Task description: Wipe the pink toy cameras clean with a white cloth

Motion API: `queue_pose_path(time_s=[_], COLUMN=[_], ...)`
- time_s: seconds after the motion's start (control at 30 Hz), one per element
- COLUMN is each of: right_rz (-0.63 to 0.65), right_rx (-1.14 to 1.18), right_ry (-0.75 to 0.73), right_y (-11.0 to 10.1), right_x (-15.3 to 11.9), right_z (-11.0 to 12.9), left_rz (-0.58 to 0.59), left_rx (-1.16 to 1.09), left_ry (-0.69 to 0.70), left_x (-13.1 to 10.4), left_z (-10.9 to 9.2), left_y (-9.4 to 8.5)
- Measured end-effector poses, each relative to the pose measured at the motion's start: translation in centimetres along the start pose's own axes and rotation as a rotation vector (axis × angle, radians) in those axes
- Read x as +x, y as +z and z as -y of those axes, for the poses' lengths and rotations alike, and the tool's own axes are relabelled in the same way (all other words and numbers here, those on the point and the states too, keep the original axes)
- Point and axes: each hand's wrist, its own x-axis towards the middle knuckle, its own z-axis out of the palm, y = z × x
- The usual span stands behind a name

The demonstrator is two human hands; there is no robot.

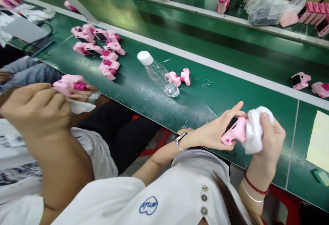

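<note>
My left hand, with a watch on its wrist, holds a pink toy camera above the near edge of the green table. The camera's dark screen faces my left palm, and my left index finger points up and away. Pressed against the camera's right end is a white cloth, bunched up in my right hand. A red braided cord and a pale bangle circle my right wrist. Part of the camera is hidden by the cloth.
A clear bottle with a white cap stands beside two pink pieces. Several pink cameras lie farther left. At the left, a co-worker's hand is near another pink camera. Yellow paper lies at the right.
</note>
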Motion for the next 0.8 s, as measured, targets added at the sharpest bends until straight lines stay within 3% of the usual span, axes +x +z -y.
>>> queue_pose_path(time_s=[0.07,0.13,0.2,0.27,0.33,0.4,0.43,0.53,0.63,0.73,0.8], right_rz=[-0.033,-0.054,-0.07,0.043,0.249,0.337,0.29,-0.056,-0.32,-0.356,-0.226], right_rx=[-0.154,-0.301,-0.404,-0.424,-0.398,-0.365,-0.338,-0.21,-0.074,-0.069,-0.209], right_ry=[-0.154,-0.403,-0.633,-0.748,-0.748,-0.677,-0.618,-0.437,-0.329,-0.301,-0.385], right_y=[1.4,2.2,1.9,0.9,-0.5,-1.6,-1.9,-1.7,0.0,1.9,2.9], right_x=[-0.2,-0.4,-0.7,-0.9,-1.1,-1.3,-1.4,-1.7,-1.7,-1.4,-1.4], right_z=[-0.5,-0.9,-1.4,-1.7,-2.1,-2.4,-2.5,-2.7,-2.4,-1.8,-1.4], left_rz=[-0.068,-0.093,-0.086,-0.106,-0.15,-0.166,-0.156,-0.132,-0.203,-0.303,-0.385], left_rx=[0.0,0.027,0.098,0.156,0.161,0.157,0.165,0.162,-0.115,-0.57,-0.734], left_ry=[0.025,0.079,0.148,0.177,0.166,0.163,0.174,0.208,0.036,-0.307,-0.407], left_x=[0.3,0.5,0.7,0.8,0.9,1.2,1.3,1.9,2.8,3.9,4.5], left_z=[0.3,0.6,0.8,0.9,0.8,0.6,0.6,0.8,1.4,2.2,2.6], left_y=[-0.3,-0.7,-1.0,-1.2,-1.4,-1.5,-1.5,-1.3,-0.6,0.3,0.9])
